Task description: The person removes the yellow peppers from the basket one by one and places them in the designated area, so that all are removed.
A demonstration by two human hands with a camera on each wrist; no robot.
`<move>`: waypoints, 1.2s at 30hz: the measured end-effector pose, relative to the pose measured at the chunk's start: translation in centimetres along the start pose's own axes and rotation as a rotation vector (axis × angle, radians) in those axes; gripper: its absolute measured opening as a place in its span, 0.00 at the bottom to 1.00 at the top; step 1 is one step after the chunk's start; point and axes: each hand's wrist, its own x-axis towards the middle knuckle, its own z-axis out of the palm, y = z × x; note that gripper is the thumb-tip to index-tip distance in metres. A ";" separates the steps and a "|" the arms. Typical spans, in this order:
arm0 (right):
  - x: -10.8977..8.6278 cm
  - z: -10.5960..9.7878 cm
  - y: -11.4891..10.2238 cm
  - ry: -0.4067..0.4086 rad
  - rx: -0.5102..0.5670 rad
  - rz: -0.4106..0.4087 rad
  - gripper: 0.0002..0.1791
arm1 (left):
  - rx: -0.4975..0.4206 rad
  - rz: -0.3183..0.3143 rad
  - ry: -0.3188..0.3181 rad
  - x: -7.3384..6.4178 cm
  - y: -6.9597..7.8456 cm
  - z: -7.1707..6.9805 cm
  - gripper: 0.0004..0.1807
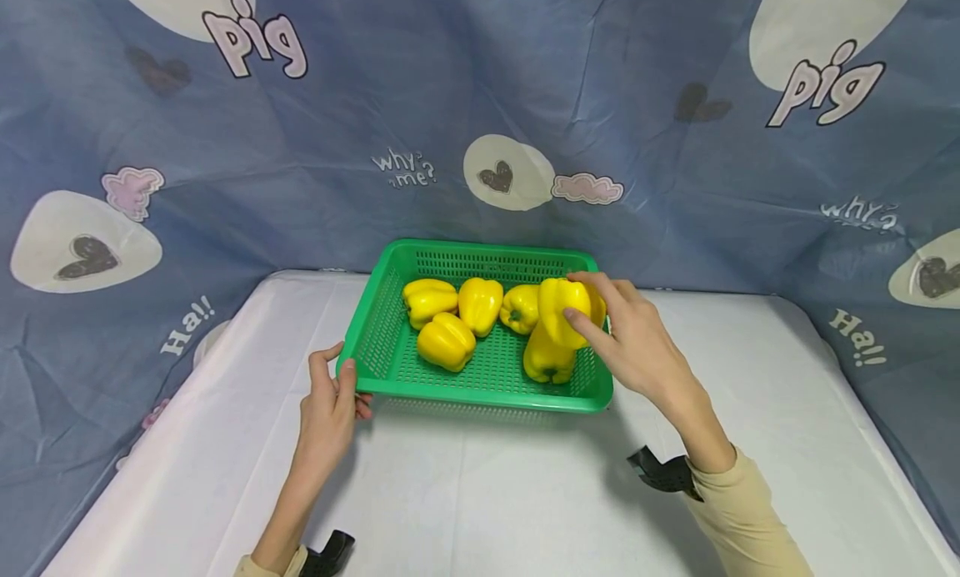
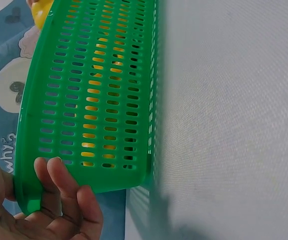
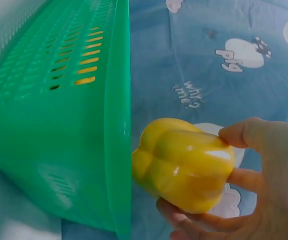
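While my left hand is gripping the near-left corner of a green perforated plastic basket, my right hand is pinching 1 yellow bell pepper between thumb and fingers, just above the basket's right end. At least 5 other yellow bell peppers are lying inside, over a white tablecloth. Judging by looks, the held pepper is probably proving light and firm, though its glossy skin is likely slipping under loose fingertips and its flesh is risking bruises from a hard squeeze; I am best holding it around the broad sides.
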 end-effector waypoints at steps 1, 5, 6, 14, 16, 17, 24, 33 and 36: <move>0.0 -0.1 0.1 0.005 -0.005 0.001 0.29 | -0.002 -0.001 0.000 0.0 0.0 0.0 0.27; 0.0 -0.2 0.4 0.032 0.006 0.020 0.28 | -0.004 0.002 0.000 0.1 -0.1 0.1 0.27; -0.1 -0.2 0.4 0.040 0.017 0.031 0.27 | -0.004 0.003 0.001 0.1 -0.1 0.1 0.27; -0.1 -0.3 0.6 0.058 0.063 0.065 0.26 | -0.010 0.007 -0.008 0.1 -0.2 0.2 0.27; -0.1 -0.3 0.6 0.047 0.057 0.057 0.26 | -0.008 0.005 -0.009 0.1 -0.2 0.2 0.27; -0.1 -0.3 0.6 0.042 0.057 0.055 0.25 | -0.006 0.005 -0.009 0.1 -0.2 0.1 0.27; -0.1 -0.1 0.8 0.055 0.069 0.075 0.22 | -0.005 0.003 -0.010 0.1 -0.2 0.1 0.27; 0.1 -0.3 0.8 0.057 0.037 0.105 0.28 | -0.005 0.000 -0.005 0.0 -0.2 0.1 0.27; 0.1 -0.5 0.8 0.066 0.025 0.110 0.28 | -0.005 0.000 -0.003 0.0 -0.2 0.1 0.27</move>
